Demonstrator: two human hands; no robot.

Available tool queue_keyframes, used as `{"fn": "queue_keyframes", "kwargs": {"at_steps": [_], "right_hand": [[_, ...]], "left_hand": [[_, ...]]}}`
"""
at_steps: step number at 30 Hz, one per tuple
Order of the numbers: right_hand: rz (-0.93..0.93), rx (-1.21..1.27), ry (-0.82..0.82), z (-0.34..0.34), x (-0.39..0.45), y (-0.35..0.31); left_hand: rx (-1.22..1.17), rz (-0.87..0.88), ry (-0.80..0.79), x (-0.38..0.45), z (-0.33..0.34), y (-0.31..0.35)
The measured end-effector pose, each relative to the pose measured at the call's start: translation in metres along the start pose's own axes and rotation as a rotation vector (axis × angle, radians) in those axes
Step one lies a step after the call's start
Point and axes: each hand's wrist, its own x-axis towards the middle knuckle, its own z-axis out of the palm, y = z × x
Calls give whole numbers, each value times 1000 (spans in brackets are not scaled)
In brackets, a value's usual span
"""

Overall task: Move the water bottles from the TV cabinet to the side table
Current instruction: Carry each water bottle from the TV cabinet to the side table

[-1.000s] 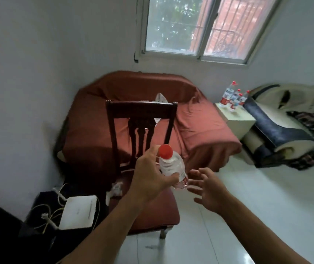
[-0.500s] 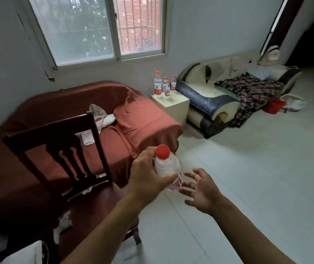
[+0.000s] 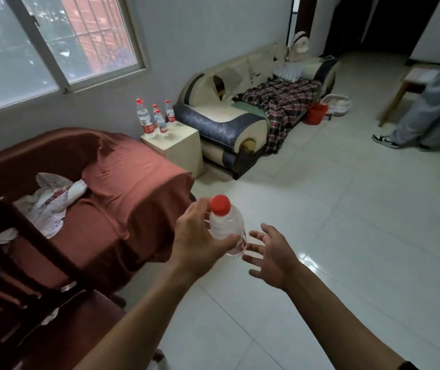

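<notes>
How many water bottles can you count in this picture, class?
5. Four stand on the side table: at and. One bottle is held in the left hand. Others may hide behind them.

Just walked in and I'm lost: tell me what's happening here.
A person is carrying a clear plastic water bottle with a red cap in the left hand; the right hand is open beside it. Four similar red-capped bottles already stand on the cream box-shaped side table between the two sofas.

I log: clear glossy plastic bottle [image 3: 227,227], red plastic cap [image 3: 220,205]; beside it, matt rust cloth sofa cover [image 3: 133,182]; below, glossy tiled floor [image 3: 347,236].
</notes>
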Motion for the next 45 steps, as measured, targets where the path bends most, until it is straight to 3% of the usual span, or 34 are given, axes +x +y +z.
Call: {"fn": "queue_keyframes", "kwargs": {"at_steps": [9,20,31,45], "right_hand": [[-27,13,118,-50,45,-74],[-47,17,169,-41,141,-189],[4,-19,81,-65,259,-290],[48,-133,-113,-62,407,-464]], "left_hand": [[-130,53,-62,103,66,-10],[-218,114,-99,262,96,-48],[-124,52,-62,389,146,-77],[-24,-90,124,567,192,-94]]}}
